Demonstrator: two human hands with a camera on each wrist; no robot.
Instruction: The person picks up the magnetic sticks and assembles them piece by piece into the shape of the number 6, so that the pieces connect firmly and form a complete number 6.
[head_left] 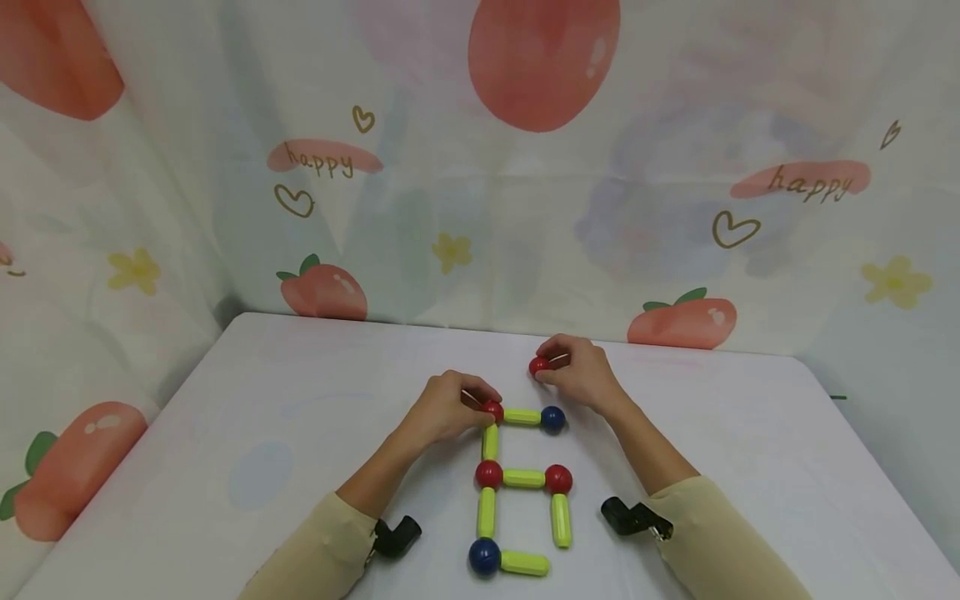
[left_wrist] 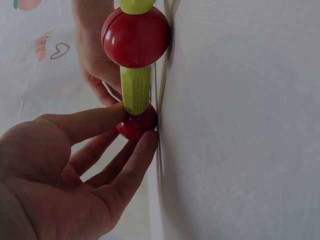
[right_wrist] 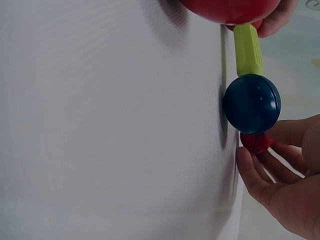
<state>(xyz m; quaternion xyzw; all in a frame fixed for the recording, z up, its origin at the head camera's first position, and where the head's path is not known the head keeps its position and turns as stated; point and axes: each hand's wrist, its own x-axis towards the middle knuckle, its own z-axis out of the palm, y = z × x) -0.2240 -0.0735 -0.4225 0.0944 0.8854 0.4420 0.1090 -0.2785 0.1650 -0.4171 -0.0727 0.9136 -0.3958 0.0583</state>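
Note:
My left hand (head_left: 448,410) pinches a red ball (head_left: 492,412) at the far left corner of a ball-and-rod figure lying flat on the table. From that ball a yellow-green rod (head_left: 522,417) runs right to a blue ball (head_left: 552,419), and another rod (head_left: 490,444) comes toward me to a red ball (head_left: 489,474). Behind the blue ball, my right hand (head_left: 583,373) holds a separate red ball (head_left: 537,367) between thumb and fingers. In the right wrist view the blue ball (right_wrist: 252,104) partly covers this red ball (right_wrist: 256,142).
Nearer me, a rod (head_left: 523,478) leads to another red ball (head_left: 558,479) with a rod (head_left: 561,521) below it. A blue ball (head_left: 484,557) with a rod (head_left: 525,564) marks the near left corner. A printed curtain (head_left: 480,200) hangs behind the white table (head_left: 337,467).

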